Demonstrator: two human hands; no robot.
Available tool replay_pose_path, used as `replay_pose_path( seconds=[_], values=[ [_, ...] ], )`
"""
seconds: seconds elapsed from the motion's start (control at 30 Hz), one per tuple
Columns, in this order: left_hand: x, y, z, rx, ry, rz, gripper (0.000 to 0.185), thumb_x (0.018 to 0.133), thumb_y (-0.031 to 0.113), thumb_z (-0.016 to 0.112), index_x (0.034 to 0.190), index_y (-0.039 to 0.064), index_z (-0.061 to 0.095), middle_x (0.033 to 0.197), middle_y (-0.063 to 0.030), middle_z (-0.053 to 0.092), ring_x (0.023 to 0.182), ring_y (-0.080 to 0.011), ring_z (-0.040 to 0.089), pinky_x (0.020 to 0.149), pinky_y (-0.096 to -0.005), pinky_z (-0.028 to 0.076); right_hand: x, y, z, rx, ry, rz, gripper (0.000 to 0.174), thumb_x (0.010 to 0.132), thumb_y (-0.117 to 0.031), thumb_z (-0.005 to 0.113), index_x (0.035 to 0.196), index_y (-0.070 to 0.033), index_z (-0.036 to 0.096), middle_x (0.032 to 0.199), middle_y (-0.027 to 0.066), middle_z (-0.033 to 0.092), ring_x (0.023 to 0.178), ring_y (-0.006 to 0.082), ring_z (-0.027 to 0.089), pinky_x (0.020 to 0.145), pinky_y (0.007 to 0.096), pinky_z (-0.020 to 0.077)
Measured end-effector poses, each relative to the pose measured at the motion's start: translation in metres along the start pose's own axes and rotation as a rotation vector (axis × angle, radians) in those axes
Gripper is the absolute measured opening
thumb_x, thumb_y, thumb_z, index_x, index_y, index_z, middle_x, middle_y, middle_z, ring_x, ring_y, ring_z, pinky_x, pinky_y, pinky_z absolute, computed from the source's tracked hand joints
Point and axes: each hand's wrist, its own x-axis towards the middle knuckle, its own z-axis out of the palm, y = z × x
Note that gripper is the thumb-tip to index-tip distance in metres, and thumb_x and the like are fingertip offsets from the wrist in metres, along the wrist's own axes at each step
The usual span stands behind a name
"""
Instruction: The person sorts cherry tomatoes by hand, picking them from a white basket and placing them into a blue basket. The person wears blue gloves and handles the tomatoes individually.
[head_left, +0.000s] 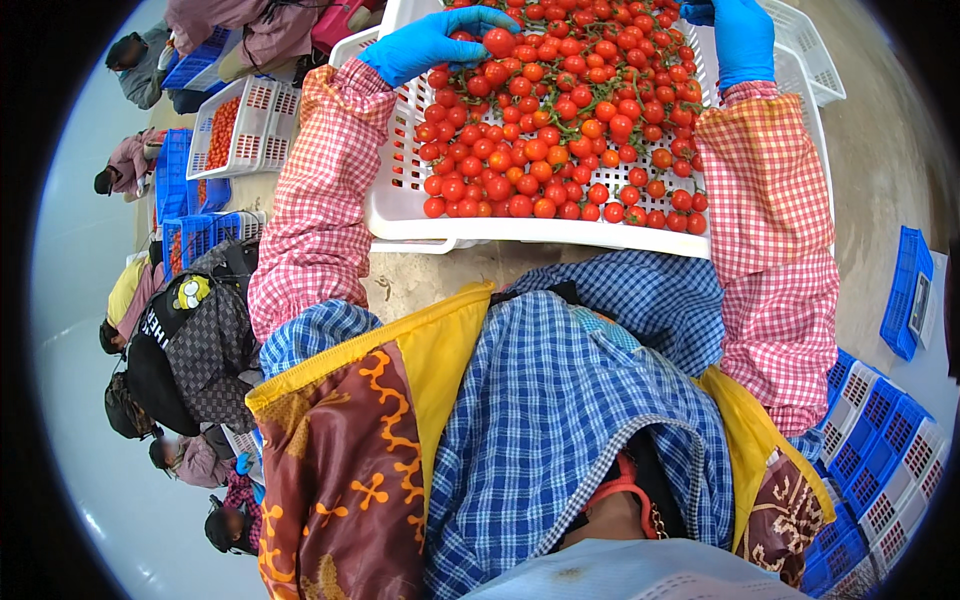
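A white perforated plastic crate (540, 229) stands in front of me, with many red and orange cherry tomatoes (536, 150) spread in it, some on green stems. My left hand (435, 45), in a blue glove, is at the crate's upper left and holds one red cherry tomato (499, 43) between thumb and fingers. At the upper right, over the crate's right side, is my right hand (739, 37), also blue-gloved; its fingers are partly cut off by the picture's edge, so what they hold does not show.
White crates of tomatoes (251, 124) and blue crates (174, 172) stand at the left, where several people work. Stacked blue and white crates (874, 442) are at the lower right. A blue crate (902, 292) with a device beside it lies at the far right. Another white crate (810, 52) is beyond my right hand.
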Motion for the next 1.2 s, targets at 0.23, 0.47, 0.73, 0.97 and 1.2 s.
replay_pose_path(
  seconds=[0.23, 0.47, 0.73, 0.97, 1.2],
  values=[
    [0.026, -0.047, -0.023, -0.199, -0.016, -0.021, 0.042, 0.104, 0.043, 0.06, 0.129, 0.009, 0.065, 0.11, -0.0046, 0.072, 0.084, -0.0094, 0.064, 0.069, -0.0227, 0.05, -0.002, -0.003, 0.002, -0.028, -0.008, -0.022, 0.031, 0.103, -0.017, 0.05, 0.107, -0.003, 0.077, 0.078, 0.0021, 0.07, 0.066, 0.0077, 0.061, 0.063, 0.0224, 0.0484],
    [0.014, -0.031, -0.028, -0.219, -0.258, 0.038, 0.049, 0.106, 0.05, 0.053, 0.124, 0.006, 0.065, 0.105, -0.0058, 0.073, 0.081, -0.0077, 0.062, 0.063, -0.0221, 0.047, -0.004, -0.005, 0.002, -0.052, -0.007, -0.037, 0.032, 0.103, -0.016, 0.049, 0.107, -0.003, 0.077, 0.079, 0.0022, 0.07, 0.067, 0.0079, 0.061, 0.063, 0.0225, 0.0486],
    [-0.004, 0.006, 0.004, -0.597, 0.0, -0.036, 0.042, 0.1, 0.025, 0.058, 0.133, -0.001, 0.057, 0.113, -0.0109, 0.069, 0.081, -0.0148, 0.061, 0.064, -0.0256, 0.049, -0.004, -0.005, 0.003, -0.074, -0.012, -0.033, 0.032, 0.103, -0.017, 0.049, 0.107, -0.003, 0.077, 0.079, 0.002, 0.07, 0.067, 0.008, 0.061, 0.064, 0.0227, 0.049],
    [-0.069, -0.042, -0.092, -0.979, 0.13, 0.581, 0.041, 0.105, 0.033, 0.055, 0.133, 0.003, 0.057, 0.107, -0.0107, 0.067, 0.069, -0.0128, 0.052, 0.059, -0.0244, 0.044, -0.004, -0.007, 0.003, -0.056, -0.012, -0.015, 0.032, 0.103, -0.017, 0.049, 0.106, -0.003, 0.077, 0.078, 0.0023, 0.07, 0.067, 0.0079, 0.061, 0.065, 0.0227, 0.0493],
    [-0.164, -0.128, -0.139, -0.66, 1.391, -0.28, 0.043, 0.102, 0.029, 0.062, 0.136, 0.002, 0.057, 0.128, -0.0161, 0.067, 0.108, -0.0261, 0.067, 0.091, -0.0392, 0.056, -0.001, -0.007, 0.003, -0.061, -0.01, -0.054, 0.032, 0.102, -0.017, 0.049, 0.105, -0.001, 0.077, 0.077, 0.0022, 0.07, 0.066, 0.008, 0.062, 0.063, 0.023, 0.0496]
  ],
)
